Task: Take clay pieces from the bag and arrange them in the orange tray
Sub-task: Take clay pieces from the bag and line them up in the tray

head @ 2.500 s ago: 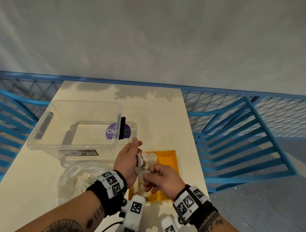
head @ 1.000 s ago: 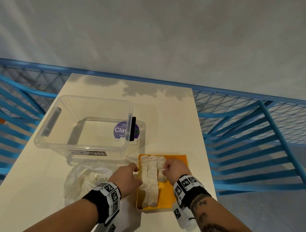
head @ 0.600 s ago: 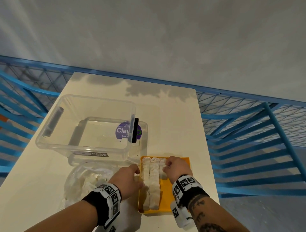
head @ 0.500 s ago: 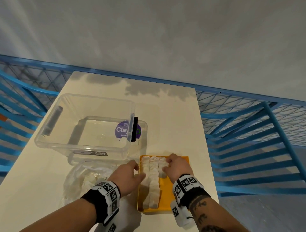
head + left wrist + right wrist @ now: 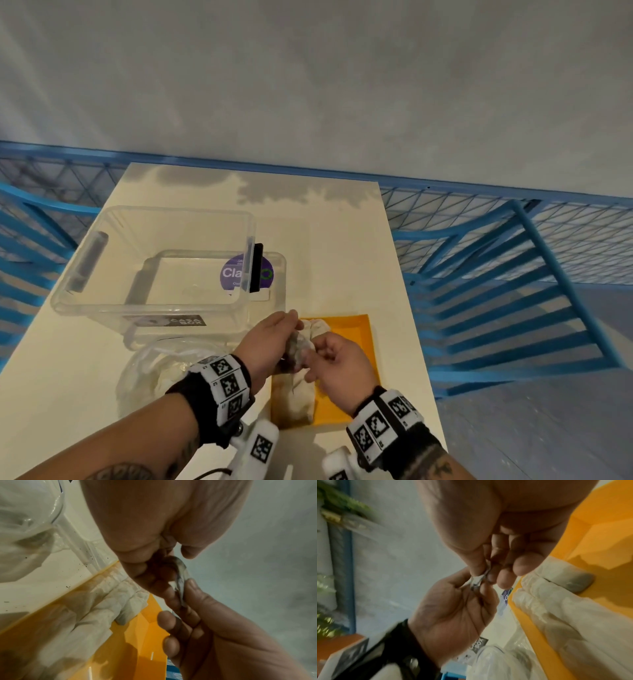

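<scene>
On the cream table (image 5: 342,246), the clear storage box (image 5: 154,260) stands behind the orange tray (image 5: 359,342), with the plastic bag (image 5: 154,370) just left of the tray. White clay rolls (image 5: 298,394) fill the tray's left side, long axes running near to far. Above the tray, the left hand (image 5: 270,339) and right hand (image 5: 339,366) each pinch a small greyish clay piece (image 5: 299,347) between thumb and fingers. Half a second ago both hands were down at the tray; now they are raised.
</scene>
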